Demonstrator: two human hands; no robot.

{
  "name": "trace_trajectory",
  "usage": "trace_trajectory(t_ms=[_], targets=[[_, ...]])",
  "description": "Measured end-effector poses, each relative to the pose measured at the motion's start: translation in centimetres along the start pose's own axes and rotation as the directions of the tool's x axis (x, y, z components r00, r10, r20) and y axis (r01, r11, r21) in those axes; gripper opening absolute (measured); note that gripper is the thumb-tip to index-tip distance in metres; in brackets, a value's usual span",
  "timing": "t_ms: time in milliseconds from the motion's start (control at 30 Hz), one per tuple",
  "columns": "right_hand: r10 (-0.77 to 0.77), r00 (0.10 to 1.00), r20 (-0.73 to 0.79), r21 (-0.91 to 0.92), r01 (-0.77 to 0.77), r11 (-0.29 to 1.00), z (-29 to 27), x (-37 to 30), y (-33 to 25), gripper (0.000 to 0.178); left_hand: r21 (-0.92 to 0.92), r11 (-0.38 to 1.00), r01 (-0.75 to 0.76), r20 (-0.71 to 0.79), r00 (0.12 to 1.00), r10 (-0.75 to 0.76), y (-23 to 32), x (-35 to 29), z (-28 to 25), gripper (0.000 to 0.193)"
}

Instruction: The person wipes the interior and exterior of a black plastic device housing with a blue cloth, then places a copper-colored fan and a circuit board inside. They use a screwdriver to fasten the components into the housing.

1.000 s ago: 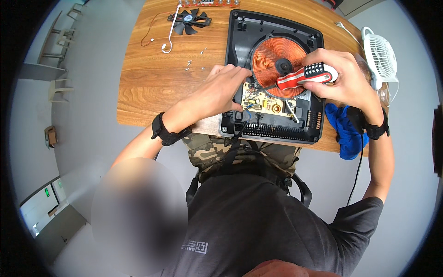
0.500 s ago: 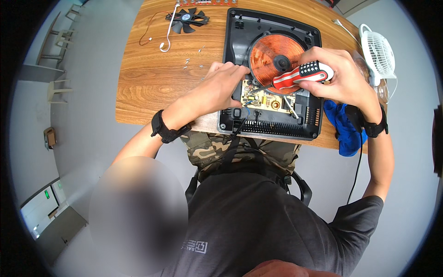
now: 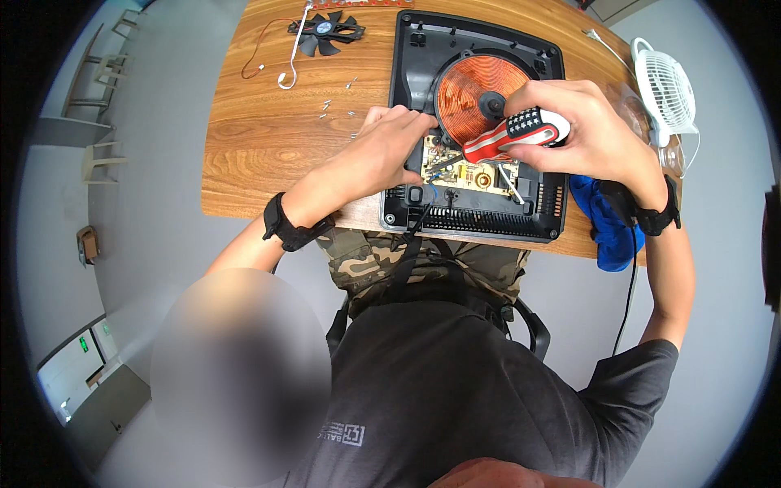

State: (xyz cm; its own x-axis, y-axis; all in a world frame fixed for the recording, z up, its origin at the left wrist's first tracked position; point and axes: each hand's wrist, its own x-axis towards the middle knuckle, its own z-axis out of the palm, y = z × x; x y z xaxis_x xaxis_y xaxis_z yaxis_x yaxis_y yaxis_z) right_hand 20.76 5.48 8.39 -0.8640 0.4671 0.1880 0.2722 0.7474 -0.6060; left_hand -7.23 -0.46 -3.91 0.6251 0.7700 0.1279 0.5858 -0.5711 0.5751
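"How are the hands?"

"The right hand (image 3: 579,130) is wrapped round a red-and-white screwdriver (image 3: 494,142), its shaft slanting left over the circuit board (image 3: 466,176). The left hand (image 3: 390,142), thumb and fingers parted, meets the left edge of the induction cooker base (image 3: 413,73) on the table (image 3: 268,146) — whether it grips, I can't tell."

"Anything in the way?"

"Right hand and screwdriver hide part of the copper coil (image 3: 476,89)."

"Counts?"

"One coil, one board — and two fans, one black (image 3: 325,28), one white (image 3: 665,85)."
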Motion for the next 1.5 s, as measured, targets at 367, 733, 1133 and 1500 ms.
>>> trace_trajectory(t_ms=[367,733,1133,1500], targets=[[-0.042,0.998,0.054,0.007,0.041,0.999,0.5,1.2,-0.5,0.028,0.023,0.999,-0.030,0.018,0.999,0.029,-0.1,0.0,-0.1,0.076],[-0.058,0.997,0.054,-0.029,0.060,0.998,0.6,1.3,-0.2,0.029,0.030,0.999,-0.034,0.000,0.999,0.034,-0.4,0.0,0.2,0.077],[-0.067,0.996,0.059,-0.015,0.068,0.998,1.0,1.3,0.1,0.029,0.031,0.999,-0.032,-0.014,0.999,0.032,-0.7,0.0,0.6,0.076],[-0.069,0.992,0.103,-0.020,0.071,0.997,0.7,2.4,-0.4,0.028,0.031,0.999,-0.016,-0.008,1.000,0.017,-0.3,-0.1,0.5,0.077]])
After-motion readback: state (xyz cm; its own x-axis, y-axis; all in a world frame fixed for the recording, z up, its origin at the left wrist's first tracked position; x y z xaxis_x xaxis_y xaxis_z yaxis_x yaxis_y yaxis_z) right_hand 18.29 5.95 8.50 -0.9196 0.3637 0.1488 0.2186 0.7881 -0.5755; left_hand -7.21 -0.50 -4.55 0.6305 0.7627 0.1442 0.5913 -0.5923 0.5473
